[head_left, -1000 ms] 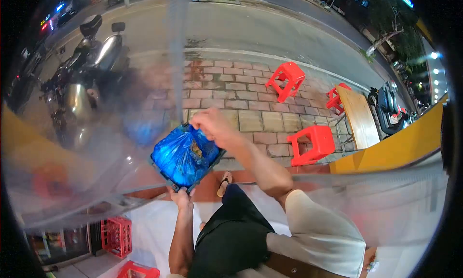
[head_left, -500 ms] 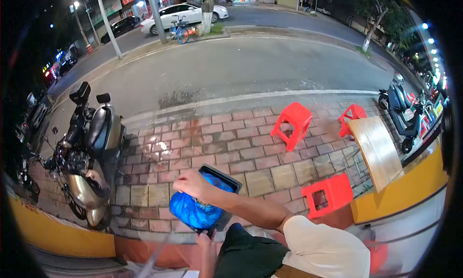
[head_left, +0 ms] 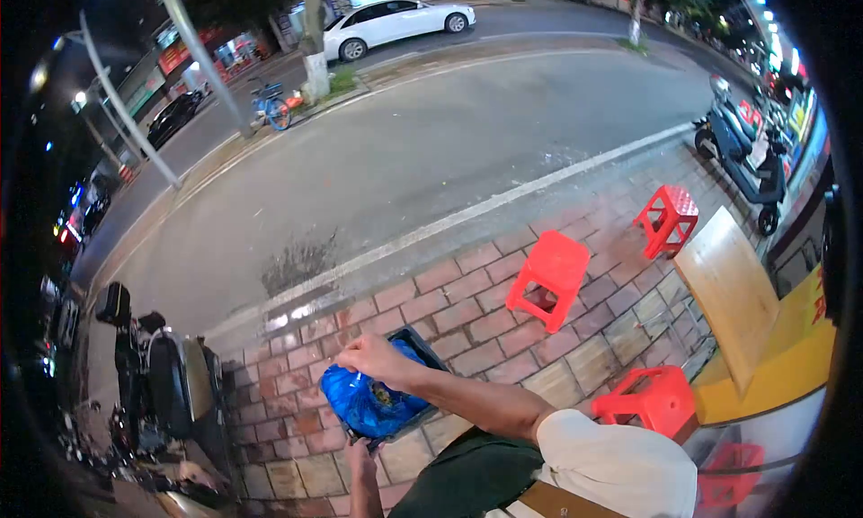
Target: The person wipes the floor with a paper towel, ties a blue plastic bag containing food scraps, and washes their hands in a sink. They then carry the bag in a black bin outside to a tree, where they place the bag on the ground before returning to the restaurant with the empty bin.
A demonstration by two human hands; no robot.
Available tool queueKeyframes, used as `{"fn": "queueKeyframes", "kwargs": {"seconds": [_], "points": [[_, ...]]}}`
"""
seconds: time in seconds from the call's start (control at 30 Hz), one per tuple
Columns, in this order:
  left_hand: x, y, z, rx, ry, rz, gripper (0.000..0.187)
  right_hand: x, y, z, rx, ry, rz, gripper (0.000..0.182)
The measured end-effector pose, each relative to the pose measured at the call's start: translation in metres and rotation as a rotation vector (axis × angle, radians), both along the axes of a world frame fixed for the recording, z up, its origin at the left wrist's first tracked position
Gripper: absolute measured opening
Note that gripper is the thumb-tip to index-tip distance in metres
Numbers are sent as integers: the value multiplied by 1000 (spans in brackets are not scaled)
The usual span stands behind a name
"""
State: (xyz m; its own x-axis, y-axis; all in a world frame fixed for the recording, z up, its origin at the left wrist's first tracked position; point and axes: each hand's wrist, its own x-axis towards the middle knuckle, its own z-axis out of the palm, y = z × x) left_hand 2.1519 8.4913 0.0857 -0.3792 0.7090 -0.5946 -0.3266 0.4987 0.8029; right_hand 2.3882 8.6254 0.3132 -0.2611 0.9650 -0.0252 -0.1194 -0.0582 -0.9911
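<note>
While looking out and down through the head view, holding a blue plastic bag inside a black tray, close in front of the body. Pinching the top of the bag with the right hand, pressing the fingers together on the plastic. Gripping the near edge of the tray with the left hand, hiding most of those fingers from sight and so not showing their exact curl. Seeing something yellowish-brown at the bag, just below the right wrist, without being able to tell what. Wearing a pale sleeve and a brown strap.

Facing a brick pavement beyond the tray. Having a motorcycle on the left, one red stool ahead to the right, another farther off, and a third near a wooden tabletop. Viewing a scooter at far right. Looking across a grey road to a white car, and to a blue bicycle near a tree trunk.
</note>
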Motion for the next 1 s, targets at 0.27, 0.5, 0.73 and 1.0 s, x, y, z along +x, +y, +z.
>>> {"fn": "queueKeyframes", "kwargs": {"seconds": [0.27, 0.5, 0.73, 1.0], "points": [[62, 268, -16, 139, -66, -214, 37, 84, 290, -17, 46, 3, 25, 28], [144, 509, 1, -43, 51, -77, 38, 174, 540, 6, -76, 47, 95, 27], [232, 779, 14, 51, 148, -98, 31, 279, 790, 19, -39, 130, 169, 28], [355, 1156, 21, 110, 29, -258, 32, 410, 1091, 35, -197, 148, -41, 23]]}}
